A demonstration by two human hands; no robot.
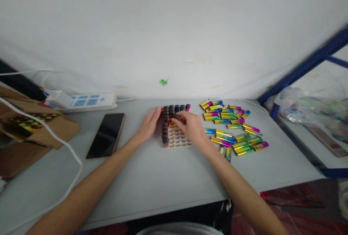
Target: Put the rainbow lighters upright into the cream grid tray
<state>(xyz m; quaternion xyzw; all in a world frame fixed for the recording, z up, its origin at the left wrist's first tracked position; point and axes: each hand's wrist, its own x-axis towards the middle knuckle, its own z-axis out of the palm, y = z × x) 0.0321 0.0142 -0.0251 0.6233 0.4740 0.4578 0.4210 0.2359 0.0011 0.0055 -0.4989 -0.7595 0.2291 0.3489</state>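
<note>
A white tray (179, 137) with rows of round holes stands on the table in front of me. Lighters with black tops (165, 130) stand upright along its left side and its far rows; the near right holes show bare. With thumb and fingers, my right hand (190, 125) pinches a lighter (176, 116) by its dark top, above the tray's middle. Its lower part is partly hidden among the others. My left hand (149, 123) rests against the tray's left side, fingers stretched out and touching the outer lighters.
Shiny rainbow-coloured lighter sleeves (227, 121) lie scattered to the right. A phone (106, 135) lies to the left, near a white power strip (89, 101) and an open cardboard box (40, 130). A white cable (73, 151) crosses the left side. A blue frame (299, 68) stands at right.
</note>
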